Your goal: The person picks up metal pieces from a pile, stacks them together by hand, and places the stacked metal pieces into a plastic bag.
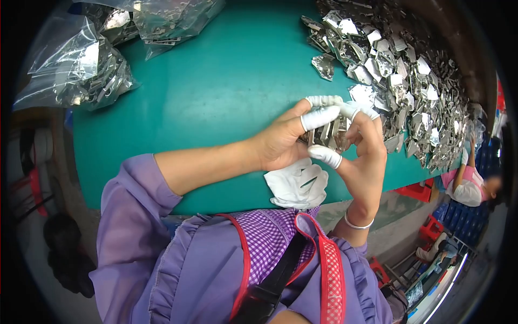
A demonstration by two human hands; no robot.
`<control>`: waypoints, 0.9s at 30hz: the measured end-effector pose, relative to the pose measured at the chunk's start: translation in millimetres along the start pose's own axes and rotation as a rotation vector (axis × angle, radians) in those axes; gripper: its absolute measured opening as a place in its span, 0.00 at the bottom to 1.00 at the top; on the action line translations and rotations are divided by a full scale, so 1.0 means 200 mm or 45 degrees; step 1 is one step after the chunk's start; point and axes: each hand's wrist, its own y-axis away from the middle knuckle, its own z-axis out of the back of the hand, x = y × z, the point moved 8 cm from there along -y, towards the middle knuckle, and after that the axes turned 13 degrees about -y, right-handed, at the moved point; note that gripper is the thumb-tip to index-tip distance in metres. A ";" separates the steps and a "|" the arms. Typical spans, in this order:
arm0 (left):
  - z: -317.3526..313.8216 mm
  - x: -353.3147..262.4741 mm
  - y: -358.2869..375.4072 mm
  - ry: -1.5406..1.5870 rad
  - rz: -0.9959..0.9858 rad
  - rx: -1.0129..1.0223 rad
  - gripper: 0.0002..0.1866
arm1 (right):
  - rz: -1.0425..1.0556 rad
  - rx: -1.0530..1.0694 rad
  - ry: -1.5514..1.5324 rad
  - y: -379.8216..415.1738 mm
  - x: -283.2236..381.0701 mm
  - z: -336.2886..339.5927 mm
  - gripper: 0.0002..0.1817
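Between my two hands is a small stack of shiny metal plates (330,136), partly hidden by fingers. My left hand (283,132), with white finger cots on its fingertips, grips the stack from the left. From the right, my right hand (364,143) closes on the same stack, its thumb below and its fingers above, also in white cots. Just under my left hand a white glove (297,184) lies on the green table (210,92) near the front edge. A large heap of similar metal plates (399,81) lies just beyond my right hand.
Clear plastic bags (89,67) of metal parts sit at the back left, another bag (170,21) beside them. One loose plate (324,66) lies left of the heap. Off to the right are a person in pink (468,186) and red stools (431,229).
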 end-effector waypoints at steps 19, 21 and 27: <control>-0.03 0.00 0.00 -0.197 -0.091 -0.031 0.22 | 0.124 0.056 -0.042 0.07 -0.01 0.00 0.37; -0.02 0.00 0.01 -0.234 -0.091 -0.065 0.22 | 0.133 0.030 -0.052 0.09 -0.01 0.00 0.36; -0.01 0.00 0.01 -0.263 -0.059 -0.125 0.22 | 0.096 0.021 0.058 0.09 0.04 0.02 0.37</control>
